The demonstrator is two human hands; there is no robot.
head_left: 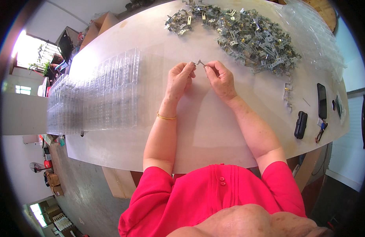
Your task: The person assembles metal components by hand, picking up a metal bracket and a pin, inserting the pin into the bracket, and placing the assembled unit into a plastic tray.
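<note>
Over the middle of the white table [206, 138], my left hand [179, 80] and my right hand [221, 80] face each other with a narrow gap between them. A small, bent, grey metal piece [200, 63] spans that gap. Each hand pinches one end of it between thumb and fingers; whether it is one part or two joined parts is too small to tell. Beyond my right hand spreads a big heap of small metal brackets [257, 39], silver with some brassy bits. Left of my left hand lie clear plastic trays [103, 91] with many compartments.
A short row of metal parts [287, 94] extends below the heap. At the right are a black case [301, 125], a phone [321, 100] and keys [321, 130]. Clear plastic sheeting [316, 35] covers the far right corner. Cardboard boxes [53, 182] stand on the floor at left.
</note>
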